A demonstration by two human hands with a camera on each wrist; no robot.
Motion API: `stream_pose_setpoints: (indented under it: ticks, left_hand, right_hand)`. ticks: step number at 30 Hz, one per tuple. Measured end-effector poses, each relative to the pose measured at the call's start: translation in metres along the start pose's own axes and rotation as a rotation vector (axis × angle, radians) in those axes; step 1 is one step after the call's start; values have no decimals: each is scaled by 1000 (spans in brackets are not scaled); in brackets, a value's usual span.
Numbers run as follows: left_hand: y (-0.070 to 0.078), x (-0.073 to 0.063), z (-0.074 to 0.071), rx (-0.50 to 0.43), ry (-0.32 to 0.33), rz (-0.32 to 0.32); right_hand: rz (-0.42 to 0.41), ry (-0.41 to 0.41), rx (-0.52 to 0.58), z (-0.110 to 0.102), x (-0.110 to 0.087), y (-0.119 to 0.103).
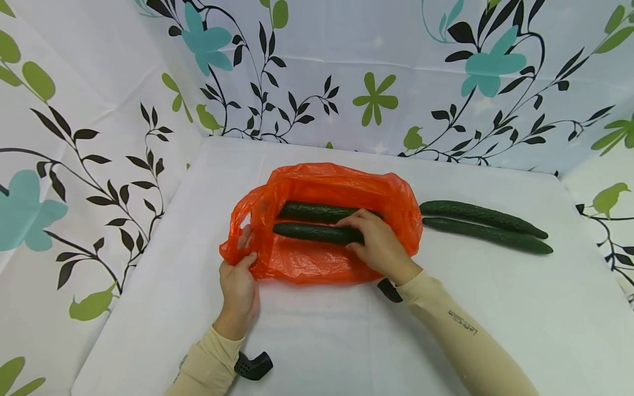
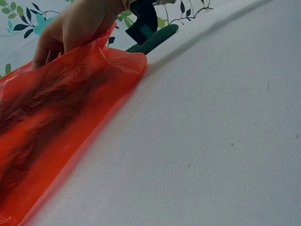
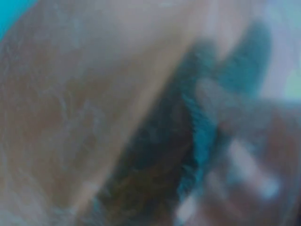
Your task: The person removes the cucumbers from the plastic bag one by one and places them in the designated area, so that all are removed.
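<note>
An orange-red plastic bag [image 1: 327, 176] lies spread on the table with its mouth open. Two dark green cucumbers show in it: the back one [image 1: 317, 212] and, in front, another [image 1: 312, 232], side by side. My right hand [image 1: 378, 242] reaches into the bag from the right and grips the front cucumber near its right end. At the bag's left end my left hand [image 1: 239, 289] holds the edge between thumb and fingers, with the fingers partly behind the film. In the left wrist view the right hand [image 2: 77, 28] dips behind the bag's rim. The right wrist view is blurred.
Two more cucumbers lie to the right of the bag, a rear one [image 1: 482, 216] and a front one [image 1: 487, 235], nearly touching. A white cloth [image 1: 317, 335] covers the table. Patterned cloth [image 1: 317, 66] hangs behind and at the sides.
</note>
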State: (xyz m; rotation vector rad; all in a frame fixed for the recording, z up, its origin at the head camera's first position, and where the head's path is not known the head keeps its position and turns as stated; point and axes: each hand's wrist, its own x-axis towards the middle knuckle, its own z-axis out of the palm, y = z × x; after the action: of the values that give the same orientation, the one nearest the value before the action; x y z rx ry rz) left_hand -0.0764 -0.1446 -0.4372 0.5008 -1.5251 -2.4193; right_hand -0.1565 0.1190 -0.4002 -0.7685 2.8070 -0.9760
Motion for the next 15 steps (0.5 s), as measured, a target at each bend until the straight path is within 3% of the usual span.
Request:
stream_pose_setpoints:
  ticks: [15]
  left_hand:
    - [-1,-1,1,6,-1,-10]
  right_hand:
    - [-17,8,266,-16,-8,-4]
